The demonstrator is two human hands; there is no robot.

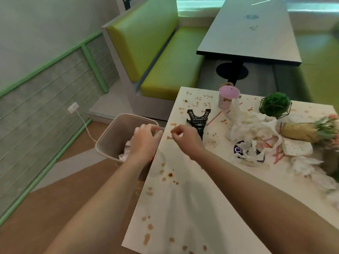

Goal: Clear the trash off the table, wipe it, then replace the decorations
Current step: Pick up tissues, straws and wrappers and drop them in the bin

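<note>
Green booth bench (170,57), grey second table (251,33), wood floor (36,208), pale wall (45,24) with green trim

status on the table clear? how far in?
Early. Done: some crumpled tissue already sits in the bin. In hand: left hand is over the bin, right hand over the table edge; neither clearly holds anything. Left: napkins, wrappers and straws remain, brown stains unwiped, Eiffel Tower model and green ball plant not cleared for wiping.
</note>
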